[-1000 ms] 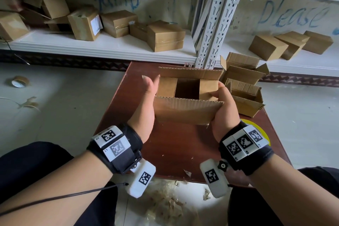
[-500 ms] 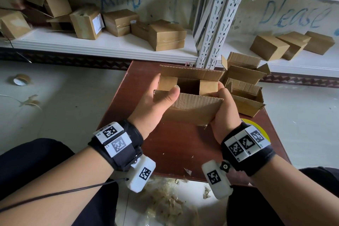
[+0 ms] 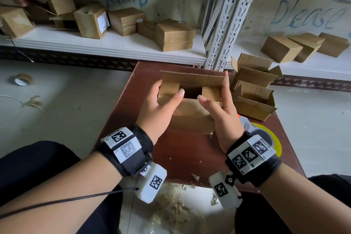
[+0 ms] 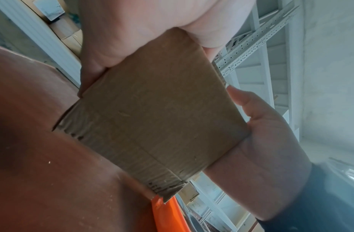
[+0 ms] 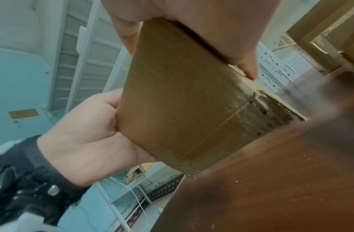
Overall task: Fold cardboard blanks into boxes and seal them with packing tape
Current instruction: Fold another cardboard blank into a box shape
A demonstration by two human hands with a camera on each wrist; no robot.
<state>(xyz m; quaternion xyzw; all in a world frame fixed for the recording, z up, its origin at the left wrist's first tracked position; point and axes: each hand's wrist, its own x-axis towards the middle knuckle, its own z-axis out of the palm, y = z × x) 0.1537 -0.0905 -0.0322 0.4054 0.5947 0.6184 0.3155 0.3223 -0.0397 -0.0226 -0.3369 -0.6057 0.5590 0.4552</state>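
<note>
Box (image 3: 191,115) held w/ both hands, thumbs on flaps.

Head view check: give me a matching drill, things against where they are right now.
Things:
1. half-folded box
2. two open boxes
3. tape roll
4. yellow disc

Places:
A. on the floor, far left
B. between both hands, over the table
C. on the table, under the right wrist
D. on the table's far right corner

Pairs: 1-B, 2-D, 3-A, 4-C
</note>
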